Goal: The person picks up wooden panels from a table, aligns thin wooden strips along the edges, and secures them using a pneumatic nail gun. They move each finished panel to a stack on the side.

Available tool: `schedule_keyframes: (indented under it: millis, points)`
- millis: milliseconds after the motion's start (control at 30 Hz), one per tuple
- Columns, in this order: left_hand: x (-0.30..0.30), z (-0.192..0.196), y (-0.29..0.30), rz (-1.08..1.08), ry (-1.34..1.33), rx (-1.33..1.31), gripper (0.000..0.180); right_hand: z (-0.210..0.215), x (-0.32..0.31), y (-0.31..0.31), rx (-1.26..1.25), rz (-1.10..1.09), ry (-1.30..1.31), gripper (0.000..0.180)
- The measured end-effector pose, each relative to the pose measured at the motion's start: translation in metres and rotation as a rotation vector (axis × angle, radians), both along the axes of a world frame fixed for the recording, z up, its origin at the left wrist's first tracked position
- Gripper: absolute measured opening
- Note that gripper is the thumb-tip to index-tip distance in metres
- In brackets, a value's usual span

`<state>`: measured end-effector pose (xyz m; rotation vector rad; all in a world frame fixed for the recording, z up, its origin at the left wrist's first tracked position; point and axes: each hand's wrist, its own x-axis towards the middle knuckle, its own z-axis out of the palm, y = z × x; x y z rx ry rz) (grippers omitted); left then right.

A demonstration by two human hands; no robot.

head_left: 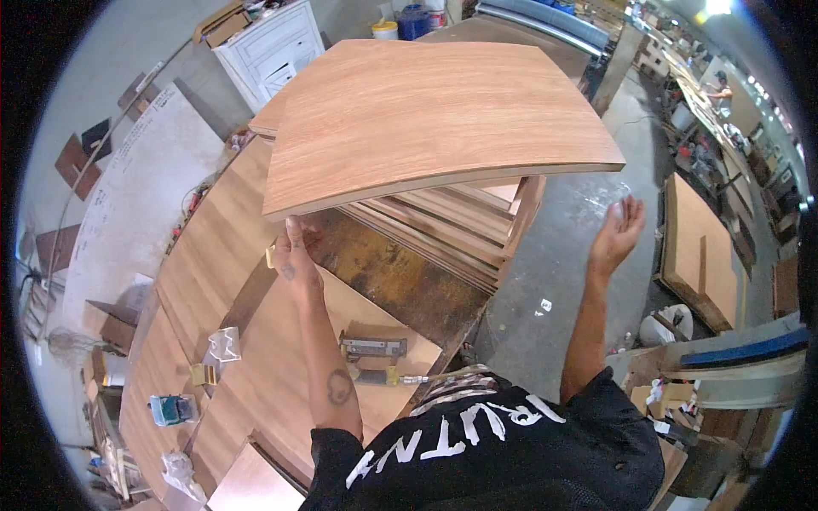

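A large wood-faced panel (pixel 443 111) lies ahead of me over a slatted wooden frame (pixel 460 217), its near edge jutting out toward me. My left hand (pixel 295 251) is at the panel's near left corner, thumb up by the edge. Its fingers stretch apart in the shadow below, and I cannot tell whether they touch the panel. My right hand (pixel 618 236) is in the air off the near right corner, palm inward, fingers stretched out and holding nothing. A nail gun (pixel 375 347) with a hose lies on the wood sheet (pixel 315 341) between my forearms.
Left on the worktop are a teal-and-clear box (pixel 173 410), a small yellowish block (pixel 204 375) and a clear bent piece (pixel 225 344). A white cabinet (pixel 268 51) stands at the far left. Stacked panels (pixel 703 247) lie right, across the grey floor (pixel 545 255). Another person (pixel 722 94) is far off.
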<state>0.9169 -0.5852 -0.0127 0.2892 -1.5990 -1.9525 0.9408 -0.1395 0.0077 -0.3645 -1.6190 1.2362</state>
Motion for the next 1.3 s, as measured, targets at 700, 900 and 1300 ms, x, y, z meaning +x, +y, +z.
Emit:
schedule_keyframes:
  millis: [700, 900, 1300]
  points:
    - [-0.074, 0.060, 0.014, -0.012, -0.164, 0.034, 0.045, 0.033, -0.009, -0.049, 0.059, 0.601, 0.107, 0.058]
    - [-0.117, 0.021, -0.021, 0.086, -0.101, -0.188, 0.035, 0.025, -0.002, -0.077, 0.441, 0.617, 0.091, 0.084]
    - [-0.145, 0.064, 0.015, 0.025, -0.225, 0.094, 0.054, 0.021, -0.011, -0.102, 0.346, 0.576, 0.034, 0.080]
